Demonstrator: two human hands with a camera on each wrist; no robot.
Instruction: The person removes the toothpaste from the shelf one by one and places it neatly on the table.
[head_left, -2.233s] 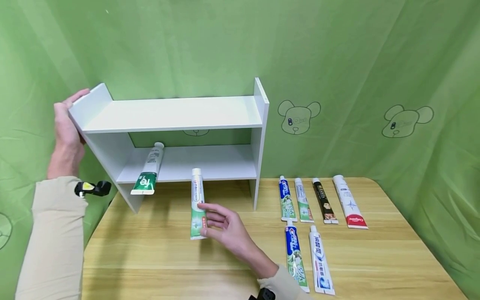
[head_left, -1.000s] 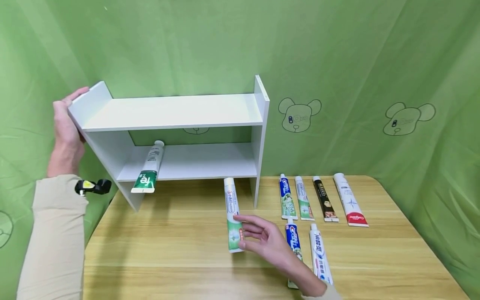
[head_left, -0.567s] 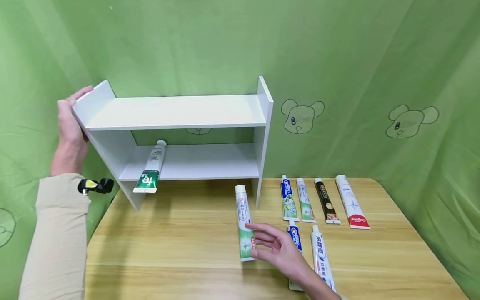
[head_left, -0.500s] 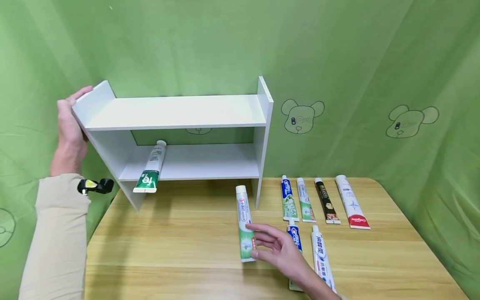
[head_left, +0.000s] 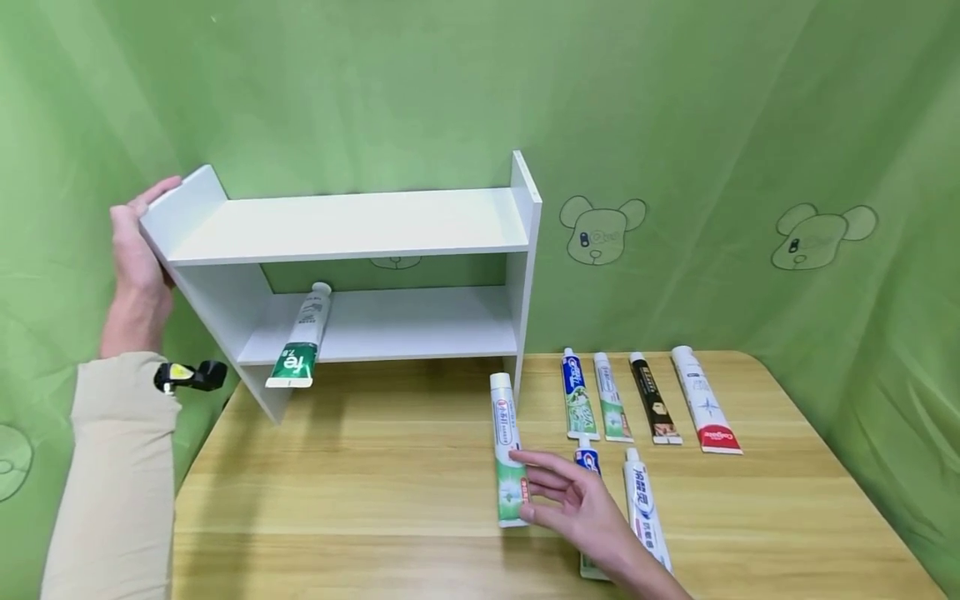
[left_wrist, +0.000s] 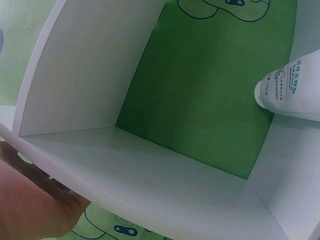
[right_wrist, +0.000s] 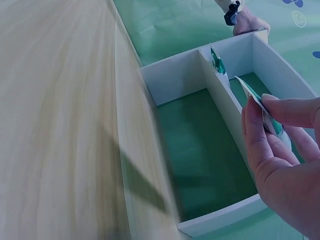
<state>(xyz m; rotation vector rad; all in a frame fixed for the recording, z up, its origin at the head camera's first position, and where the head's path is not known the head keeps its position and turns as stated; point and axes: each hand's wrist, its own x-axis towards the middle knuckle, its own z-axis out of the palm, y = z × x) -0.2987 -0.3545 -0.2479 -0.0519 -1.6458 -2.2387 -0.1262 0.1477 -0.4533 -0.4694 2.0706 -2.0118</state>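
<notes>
With thumb and fingers, my right hand (head_left: 577,506) pinches a white and green toothpaste tube (head_left: 506,433) by its lower end, cap up. The tube is in front of the right end of a white two-tier shelf (head_left: 352,225); in the right wrist view the crimped end of the tube (right_wrist: 250,91) shows between the fingertips. My left hand (head_left: 138,258) grips the shelf's left side panel at its upper edge, and in the left wrist view much of this hand (left_wrist: 35,200) is behind the panel. A green and white tube (head_left: 303,333) lies on the lower board, its flat end jutting out.
On the right of the wooden table (head_left: 337,492) lie several tubes, among them a Crest tube (head_left: 577,396), a black tube (head_left: 654,398) and a red-ended Colgate tube (head_left: 703,400). My right hand and forearm partly cover another Crest tube (head_left: 587,457) and a white-blue tube (head_left: 643,508).
My right hand has carried the white and green toothpaste tube rightward and slightly toward me, from before the shelf's middle to its right end. The left hand keeps its hold on the shelf.
</notes>
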